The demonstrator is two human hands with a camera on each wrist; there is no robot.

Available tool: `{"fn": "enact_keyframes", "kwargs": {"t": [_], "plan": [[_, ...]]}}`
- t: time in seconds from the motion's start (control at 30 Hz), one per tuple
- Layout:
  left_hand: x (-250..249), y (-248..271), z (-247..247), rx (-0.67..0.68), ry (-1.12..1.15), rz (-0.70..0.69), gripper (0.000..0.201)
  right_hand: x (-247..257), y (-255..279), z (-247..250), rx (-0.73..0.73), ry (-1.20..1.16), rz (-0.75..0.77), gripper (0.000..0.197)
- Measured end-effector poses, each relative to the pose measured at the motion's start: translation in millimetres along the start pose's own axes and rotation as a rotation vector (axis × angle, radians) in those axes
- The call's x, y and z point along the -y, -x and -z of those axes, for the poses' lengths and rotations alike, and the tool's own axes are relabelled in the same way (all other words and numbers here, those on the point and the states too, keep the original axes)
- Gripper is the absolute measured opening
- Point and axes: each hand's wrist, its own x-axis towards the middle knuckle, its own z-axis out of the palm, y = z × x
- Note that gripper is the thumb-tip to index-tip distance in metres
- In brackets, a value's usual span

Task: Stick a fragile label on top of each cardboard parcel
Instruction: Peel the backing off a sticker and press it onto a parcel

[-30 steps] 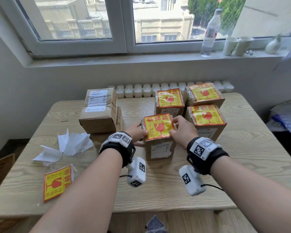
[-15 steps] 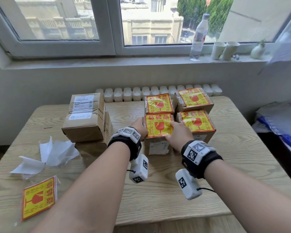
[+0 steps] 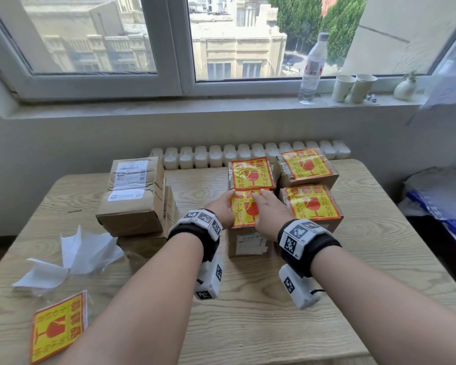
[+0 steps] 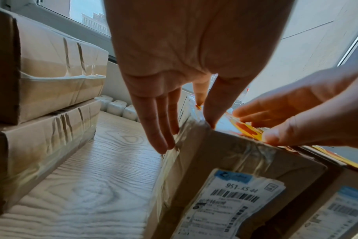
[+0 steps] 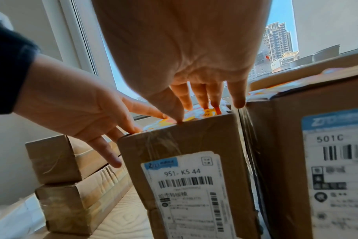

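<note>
Both hands lie flat on the fragile label [image 3: 244,208] that covers the top of the nearest cardboard parcel [image 3: 246,242]. The left hand [image 3: 219,208] rests on the label's left edge with straight fingers, some of them hanging down the parcel's left side; the right hand [image 3: 270,210] presses its far part with straight fingers spread. Neither hand grips anything, and the two sit close together on the same parcel top.

Three more labelled parcels [image 3: 311,206] stand just beside it, one touching behind and two to the right, each with a yellow and red label on top. To the left, well apart from the hands, is a stack of unlabelled parcels [image 3: 132,198] wrapped in clear tape. A spare fragile label [image 3: 58,327] lies at the near left corner of the worktop [image 3: 248,325], next to crumpled white backing sheets [image 3: 71,256].

The worktop is pale wood with a visible grain and stands against a white wall, with a white radiator [image 3: 248,154] showing behind it. Above is a window sill [image 3: 169,108] carrying a plastic water bottle [image 3: 312,69], two paper cups [image 3: 353,88] and a small white vase [image 3: 406,88]; buildings and trees show through the window.

The labels carry a red broken-glass symbol and red Chinese characters. In the wrist views the near parcel's shipping sticker [image 5: 186,187] reads "951- KS 44" above a barcode, with a blue ZTO header; the sticker on the parcel to its right [image 5: 335,161] starts "501C".
</note>
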Motion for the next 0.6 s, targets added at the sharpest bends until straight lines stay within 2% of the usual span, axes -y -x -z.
{"fn": "enact_keyframes", "kwargs": {"t": [0.13, 0.23, 0.4, 0.6], "plan": [[3, 1, 5, 0.007, -0.021, -0.025, 0.073, 4, -1, 4, -0.077, -0.087, 0.028, 0.066], [10, 5, 16, -0.093, -0.04, -0.025, 0.063, 17, 0, 11, -0.143, -0.141, 0.071, 0.057], [28, 16, 46, -0.204, -0.008, -0.019, 0.039, 50, -2, 14, -0.136, -0.135, 0.126, 0.047], [63, 44, 86, -0.302, 0.023, -0.016, 0.03, 94, -3, 12, -0.173, -0.098, 0.195, 0.04]]}}
